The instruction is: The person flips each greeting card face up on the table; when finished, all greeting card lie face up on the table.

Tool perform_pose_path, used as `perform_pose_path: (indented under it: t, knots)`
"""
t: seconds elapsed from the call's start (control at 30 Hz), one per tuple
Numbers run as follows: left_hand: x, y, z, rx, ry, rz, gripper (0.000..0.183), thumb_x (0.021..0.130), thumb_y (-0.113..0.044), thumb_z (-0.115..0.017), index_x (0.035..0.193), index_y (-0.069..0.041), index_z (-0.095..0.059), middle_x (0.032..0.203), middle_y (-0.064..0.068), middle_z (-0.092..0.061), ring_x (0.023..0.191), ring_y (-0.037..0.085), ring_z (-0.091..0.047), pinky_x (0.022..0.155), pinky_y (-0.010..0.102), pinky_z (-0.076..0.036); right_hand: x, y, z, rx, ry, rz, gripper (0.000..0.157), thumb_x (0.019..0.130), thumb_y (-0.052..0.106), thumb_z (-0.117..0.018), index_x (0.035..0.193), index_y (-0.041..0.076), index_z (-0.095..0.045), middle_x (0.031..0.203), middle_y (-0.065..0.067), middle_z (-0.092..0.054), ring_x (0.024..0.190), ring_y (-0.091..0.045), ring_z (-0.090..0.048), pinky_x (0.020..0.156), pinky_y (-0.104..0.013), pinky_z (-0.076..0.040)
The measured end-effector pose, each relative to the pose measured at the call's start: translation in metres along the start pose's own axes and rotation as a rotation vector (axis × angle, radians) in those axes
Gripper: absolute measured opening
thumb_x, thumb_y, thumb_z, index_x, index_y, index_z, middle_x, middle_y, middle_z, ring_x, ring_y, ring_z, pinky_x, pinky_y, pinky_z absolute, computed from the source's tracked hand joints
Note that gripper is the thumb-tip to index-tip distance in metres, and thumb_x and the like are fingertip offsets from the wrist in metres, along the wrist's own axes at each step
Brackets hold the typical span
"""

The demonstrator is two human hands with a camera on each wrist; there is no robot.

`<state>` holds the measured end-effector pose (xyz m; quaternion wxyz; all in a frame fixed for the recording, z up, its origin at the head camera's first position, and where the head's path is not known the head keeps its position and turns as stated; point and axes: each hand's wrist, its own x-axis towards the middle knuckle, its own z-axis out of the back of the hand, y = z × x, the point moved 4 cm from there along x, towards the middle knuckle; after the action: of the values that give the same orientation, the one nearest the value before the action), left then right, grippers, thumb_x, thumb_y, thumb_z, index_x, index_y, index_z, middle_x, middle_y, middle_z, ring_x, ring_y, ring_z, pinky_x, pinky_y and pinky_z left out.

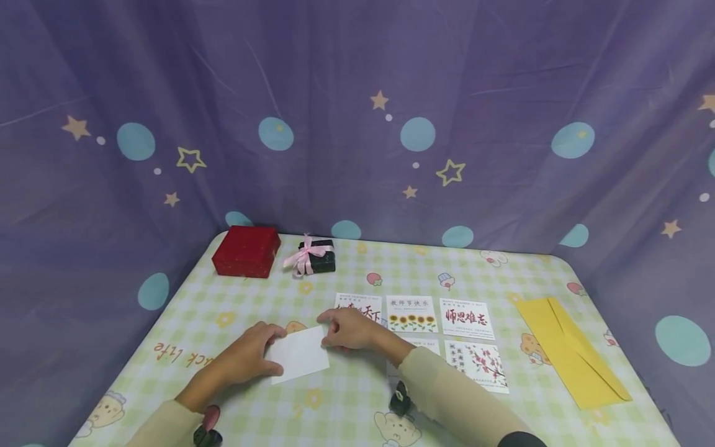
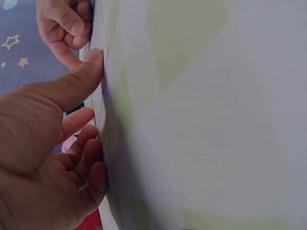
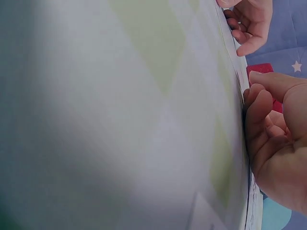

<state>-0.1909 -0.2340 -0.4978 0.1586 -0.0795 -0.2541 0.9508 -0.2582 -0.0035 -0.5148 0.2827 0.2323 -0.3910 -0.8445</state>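
A blank white card (image 1: 298,355) lies between my two hands, close over the tablecloth. My left hand (image 1: 249,354) holds its left end, thumb at the lower left edge and index finger at the upper left corner. In the left wrist view, the left thumb (image 2: 86,79) presses at the card's edge while the other fingers curl beside it. At the upper right corner my right hand (image 1: 352,329) grips the card with thumb and index finger, the remaining fingers curled in. The right forearm covers part of the printed cards beneath it.
Printed cards stand in two rows, among them a sunflower card (image 1: 412,315), a red-lettered card (image 1: 467,318) and a blossom card (image 1: 477,365). A yellow envelope (image 1: 572,354) lies at right. Behind are a red box (image 1: 247,251) and a black box with pink ribbon (image 1: 323,259).
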Motion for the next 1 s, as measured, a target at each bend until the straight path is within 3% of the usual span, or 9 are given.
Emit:
perform_pose_path:
  t: [0.4, 0.77, 1.0]
  knots:
    - [0.001, -0.006, 0.001, -0.041, 0.017, 0.023, 0.062, 0.066, -0.028, -0.095, 0.115, -0.010, -0.062, 0.105, 0.003, -0.056, 0.095, 0.013, -0.049, 0.086, 0.031, -0.046, 0.001, 0.001, -0.002, -0.005, -0.005, -0.005, 0.042, 0.088, 0.018, -0.078, 0.127, 0.014, -0.065, 0.065, 0.008, -0.064, 0.046, -0.007, -0.055, 0.048, -0.020, -0.043]
    - [0.006, -0.008, -0.001, -0.022, 0.024, 0.077, 0.067, 0.063, -0.022, -0.097, 0.116, -0.006, -0.060, 0.110, 0.007, -0.056, 0.100, 0.016, -0.052, 0.092, 0.039, -0.048, 0.001, 0.003, -0.002, 0.001, -0.005, -0.011, 0.046, 0.088, 0.016, -0.078, 0.131, 0.012, -0.062, 0.067, 0.007, -0.064, 0.046, -0.008, -0.054, 0.047, -0.021, -0.044]
    - [0.008, -0.011, 0.001, -0.060, 0.056, 0.096, 0.069, 0.062, -0.018, -0.097, 0.115, -0.004, -0.056, 0.113, 0.011, -0.052, 0.103, 0.020, -0.052, 0.094, 0.042, -0.047, 0.002, 0.002, -0.003, 0.007, 0.001, -0.018, 0.044, 0.088, 0.018, -0.079, 0.129, 0.014, -0.064, 0.068, 0.007, -0.064, 0.047, -0.008, -0.054, 0.046, -0.022, -0.044]
